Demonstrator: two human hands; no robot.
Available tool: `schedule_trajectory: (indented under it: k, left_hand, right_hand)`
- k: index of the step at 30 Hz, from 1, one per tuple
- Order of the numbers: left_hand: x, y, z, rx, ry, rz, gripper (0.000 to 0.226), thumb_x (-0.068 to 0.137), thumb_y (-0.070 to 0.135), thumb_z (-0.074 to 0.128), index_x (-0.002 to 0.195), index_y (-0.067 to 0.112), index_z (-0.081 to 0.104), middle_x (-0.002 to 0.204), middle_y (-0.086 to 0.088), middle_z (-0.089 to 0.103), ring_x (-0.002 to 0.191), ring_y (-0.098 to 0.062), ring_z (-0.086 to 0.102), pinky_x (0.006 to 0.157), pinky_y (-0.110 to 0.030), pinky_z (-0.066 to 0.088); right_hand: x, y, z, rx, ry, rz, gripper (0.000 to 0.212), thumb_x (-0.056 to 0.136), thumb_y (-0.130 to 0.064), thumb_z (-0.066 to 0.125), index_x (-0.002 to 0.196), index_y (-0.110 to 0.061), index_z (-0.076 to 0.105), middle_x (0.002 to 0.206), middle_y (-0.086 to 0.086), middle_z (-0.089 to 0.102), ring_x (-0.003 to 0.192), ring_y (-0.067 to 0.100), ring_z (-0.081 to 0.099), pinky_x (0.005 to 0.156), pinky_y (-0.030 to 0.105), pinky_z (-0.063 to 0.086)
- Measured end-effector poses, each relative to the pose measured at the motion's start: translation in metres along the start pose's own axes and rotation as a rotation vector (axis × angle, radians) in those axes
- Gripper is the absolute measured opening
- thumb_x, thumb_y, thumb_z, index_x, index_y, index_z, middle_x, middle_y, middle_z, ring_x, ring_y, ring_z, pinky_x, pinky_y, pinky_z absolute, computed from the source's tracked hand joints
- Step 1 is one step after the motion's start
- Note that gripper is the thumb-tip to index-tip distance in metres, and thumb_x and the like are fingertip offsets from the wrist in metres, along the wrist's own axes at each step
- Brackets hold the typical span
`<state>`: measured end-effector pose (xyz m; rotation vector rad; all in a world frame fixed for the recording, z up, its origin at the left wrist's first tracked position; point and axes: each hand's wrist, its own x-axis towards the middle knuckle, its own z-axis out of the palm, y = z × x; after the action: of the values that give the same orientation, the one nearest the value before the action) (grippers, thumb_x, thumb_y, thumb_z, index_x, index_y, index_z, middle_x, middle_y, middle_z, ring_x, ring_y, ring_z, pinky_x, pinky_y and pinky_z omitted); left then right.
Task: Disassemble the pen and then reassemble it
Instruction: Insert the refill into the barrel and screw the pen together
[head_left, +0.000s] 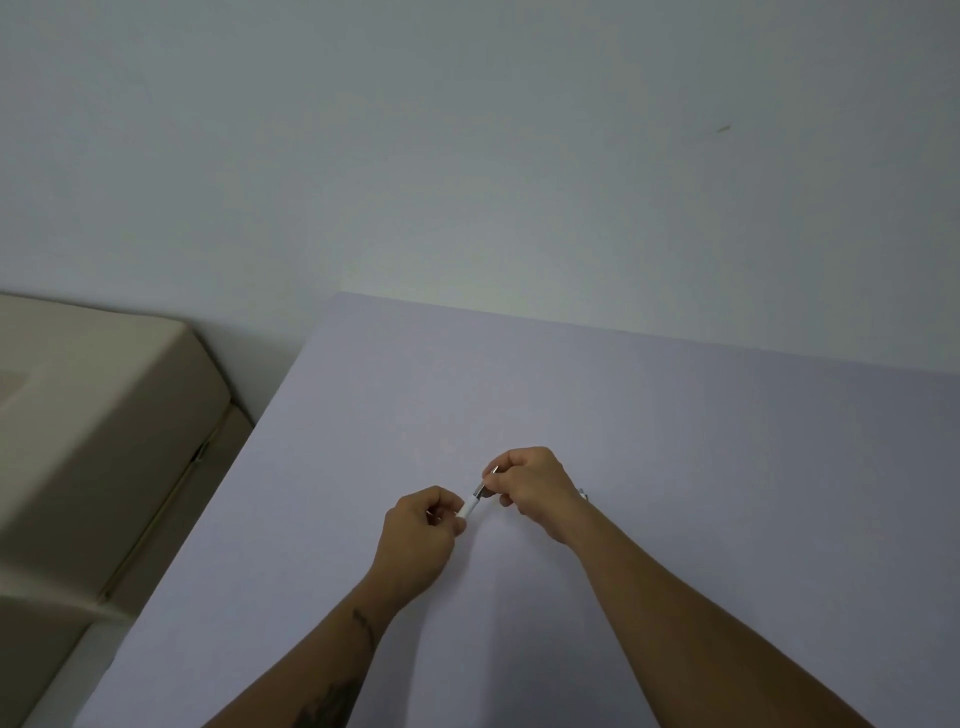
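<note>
A white pen (470, 503) with a silver metal section is held between both hands, a little above the pale lilac table (675, 441). My left hand (423, 540) pinches the white barrel end. My right hand (535, 486) grips the silver end, with fingers curled over it. Most of the pen is hidden inside the two fists; only a short white and silver stretch shows between them. A small white and metal piece (583, 493) peeks out just behind my right wrist, on the table.
A beige cushioned piece of furniture (104, 441) stands left of the table, below its level. A plain pale wall (467, 156) rises behind the table's far edge. The table's left edge runs diagonally from the far corner toward me.
</note>
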<state>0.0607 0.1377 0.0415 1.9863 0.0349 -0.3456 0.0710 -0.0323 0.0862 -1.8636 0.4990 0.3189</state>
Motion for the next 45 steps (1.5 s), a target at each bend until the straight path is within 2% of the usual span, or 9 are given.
schedule_trajectory:
  k: [7,11,14,19,24,27,32,37,45]
  left_hand:
    - [-0.002,0.005,-0.001,-0.004,-0.021,0.015,0.021,0.083,0.007,0.069,0.074,0.026,0.069,0.068,0.004,0.062,0.058,-0.01,0.051,0.056,-0.022,0.044]
    - [-0.004,0.005,-0.001,0.012,-0.021,0.005,0.019,0.083,0.008,0.069,0.076,0.025,0.07,0.071,0.002,0.064,0.06,-0.011,0.053,0.056,-0.021,0.046]
    - [-0.006,0.004,-0.002,0.022,-0.029,-0.001,0.016,0.082,0.008,0.07,0.077,0.023,0.071,0.072,0.0,0.065,0.058,-0.01,0.052,0.055,-0.021,0.046]
    - [-0.011,0.003,-0.002,0.035,-0.052,-0.001,0.015,0.082,0.007,0.069,0.079,0.021,0.072,0.074,-0.002,0.066,0.059,-0.012,0.053,0.058,-0.025,0.048]
    - [-0.016,0.002,0.0,0.053,-0.039,0.011,0.015,0.082,0.007,0.069,0.079,0.022,0.072,0.073,-0.001,0.065,0.059,-0.011,0.053,0.056,-0.021,0.047]
    - [-0.018,0.004,0.0,0.062,-0.029,0.021,0.017,0.082,0.006,0.068,0.078,0.021,0.072,0.071,0.001,0.065,0.057,-0.01,0.053,0.054,-0.02,0.045]
    - [-0.019,0.008,0.003,0.079,-0.045,0.046,0.018,0.083,0.005,0.068,0.076,0.022,0.071,0.069,0.002,0.063,0.056,-0.009,0.05,0.052,-0.019,0.043]
    - [-0.02,0.014,0.008,0.074,-0.054,0.062,0.017,0.083,0.006,0.068,0.078,0.021,0.071,0.069,0.003,0.063,0.057,-0.009,0.051,0.052,-0.018,0.043]
    - [-0.019,0.017,0.007,0.059,-0.074,0.055,0.015,0.085,0.004,0.066,0.082,0.017,0.072,0.07,0.0,0.062,0.056,-0.01,0.05,0.05,-0.016,0.042]
  right_hand:
    - [-0.005,-0.002,-0.009,-0.167,-0.071,-0.034,0.023,0.077,-0.038,0.073,0.082,-0.015,0.069,0.076,0.001,0.067,0.065,0.014,0.057,0.061,0.027,0.047]
    - [-0.008,-0.003,-0.017,-0.092,-0.093,-0.04,0.025,0.079,-0.018,0.074,0.104,-0.023,0.07,0.09,0.004,0.071,0.068,0.011,0.061,0.056,0.021,0.044]
    - [-0.012,0.0,-0.019,-0.115,-0.065,-0.085,0.016,0.081,-0.006,0.07,0.088,-0.019,0.075,0.08,0.003,0.071,0.065,0.01,0.06,0.058,0.02,0.047]
    - [-0.019,0.006,-0.014,-0.199,-0.051,-0.099,0.019,0.085,-0.023,0.069,0.067,-0.015,0.067,0.069,0.002,0.068,0.061,0.014,0.057,0.06,0.028,0.047]
    - [-0.025,0.01,-0.012,-0.217,-0.025,-0.139,0.009,0.082,-0.024,0.07,0.09,-0.02,0.071,0.081,0.005,0.07,0.069,0.015,0.061,0.062,0.027,0.048]
    - [-0.029,0.011,-0.013,-0.238,-0.024,-0.193,0.01,0.083,-0.011,0.068,0.084,-0.018,0.075,0.069,-0.001,0.069,0.061,0.011,0.06,0.058,0.025,0.048]
    - [-0.033,0.011,-0.018,-0.27,-0.037,-0.166,0.021,0.086,-0.024,0.066,0.067,-0.017,0.065,0.068,0.001,0.067,0.059,0.014,0.055,0.057,0.029,0.045]
    - [-0.036,0.014,-0.026,-0.275,-0.005,-0.209,0.001,0.082,-0.023,0.07,0.083,-0.023,0.07,0.072,0.0,0.068,0.064,0.013,0.059,0.063,0.032,0.05]
    - [-0.034,0.012,-0.026,-0.367,0.028,-0.187,0.035,0.086,-0.032,0.065,0.056,-0.017,0.056,0.062,0.002,0.058,0.054,0.014,0.045,0.054,0.028,0.04]
